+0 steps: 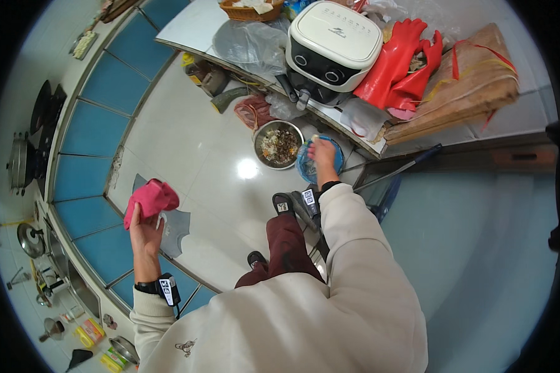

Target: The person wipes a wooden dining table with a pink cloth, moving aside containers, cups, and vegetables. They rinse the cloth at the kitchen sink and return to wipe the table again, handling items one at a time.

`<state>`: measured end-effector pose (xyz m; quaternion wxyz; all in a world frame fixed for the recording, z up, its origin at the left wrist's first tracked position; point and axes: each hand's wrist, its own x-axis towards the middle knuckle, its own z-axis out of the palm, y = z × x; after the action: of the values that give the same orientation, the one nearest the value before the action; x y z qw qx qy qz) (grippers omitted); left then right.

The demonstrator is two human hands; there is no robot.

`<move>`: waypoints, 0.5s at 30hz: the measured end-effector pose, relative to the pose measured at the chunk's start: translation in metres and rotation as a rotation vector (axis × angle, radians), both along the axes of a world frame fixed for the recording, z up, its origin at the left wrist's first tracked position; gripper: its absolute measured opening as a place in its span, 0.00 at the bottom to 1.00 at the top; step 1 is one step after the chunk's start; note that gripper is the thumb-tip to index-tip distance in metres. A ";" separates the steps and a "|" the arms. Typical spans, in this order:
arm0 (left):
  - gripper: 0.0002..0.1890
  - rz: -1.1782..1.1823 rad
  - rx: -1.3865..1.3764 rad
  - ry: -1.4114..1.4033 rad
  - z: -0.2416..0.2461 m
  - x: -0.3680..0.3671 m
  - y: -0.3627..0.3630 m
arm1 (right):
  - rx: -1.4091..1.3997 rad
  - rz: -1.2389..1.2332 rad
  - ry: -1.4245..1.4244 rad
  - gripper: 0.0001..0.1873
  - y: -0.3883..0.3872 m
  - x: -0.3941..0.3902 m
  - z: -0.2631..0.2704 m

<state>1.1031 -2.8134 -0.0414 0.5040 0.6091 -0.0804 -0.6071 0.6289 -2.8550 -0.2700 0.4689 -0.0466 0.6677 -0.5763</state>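
My left hand grips a bunched pink cloth, raised over the tiled floor and a grey mat. On the right, my right hand reaches over a blue waste bin with a clear liner. Its fingers are curled, and a small pale scrap shows at their tips; what it is made of is too small to tell. Just left of the bin stands a steel bowl of mixed chopped food.
A white air fryer, red rubber gloves and a wooden board crowd the counter above the bin. Below it lie a red mesh bag, a green gourd and an oil bottle. Blue cabinets line the left.
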 end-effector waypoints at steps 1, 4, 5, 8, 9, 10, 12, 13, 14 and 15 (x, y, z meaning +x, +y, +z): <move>0.28 -0.002 0.009 -0.069 -0.003 -0.004 -0.007 | 0.110 -0.097 -0.002 0.09 -0.001 -0.019 -0.020; 0.25 -0.137 -0.077 -0.119 -0.016 -0.025 -0.028 | 0.177 -0.227 -0.027 0.08 0.002 -0.045 -0.054; 0.23 -0.177 -0.091 -0.126 -0.021 -0.035 -0.035 | 0.190 -0.185 0.037 0.09 0.001 -0.049 -0.059; 0.16 -0.409 -0.058 -0.221 -0.048 -0.078 -0.056 | 0.243 -0.057 0.154 0.18 -0.008 -0.058 -0.061; 0.15 -0.510 -0.064 -0.260 -0.062 -0.098 -0.065 | 0.254 -0.006 0.186 0.21 -0.014 -0.063 -0.061; 0.16 -0.668 -0.009 -0.364 -0.077 -0.118 -0.075 | 0.261 0.053 0.212 0.25 -0.019 -0.068 -0.061; 0.20 -0.966 -0.065 -0.554 -0.113 -0.171 -0.093 | 0.325 0.131 0.334 0.28 -0.028 -0.084 -0.061; 0.22 -1.108 -0.089 -0.700 -0.131 -0.200 -0.098 | 0.349 0.184 0.430 0.30 -0.031 -0.092 -0.062; 0.23 -1.181 -0.270 -0.746 -0.147 -0.229 -0.102 | 0.380 0.148 0.416 0.29 -0.033 -0.100 -0.064; 0.24 -1.267 -0.386 -0.836 -0.162 -0.259 -0.105 | 0.406 0.117 0.438 0.29 -0.034 -0.108 -0.064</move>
<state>0.8438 -2.9184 -0.2033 0.0864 0.5269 -0.6999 -0.4744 0.5211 -2.8889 -0.3343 0.3459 -0.1133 0.8507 -0.3793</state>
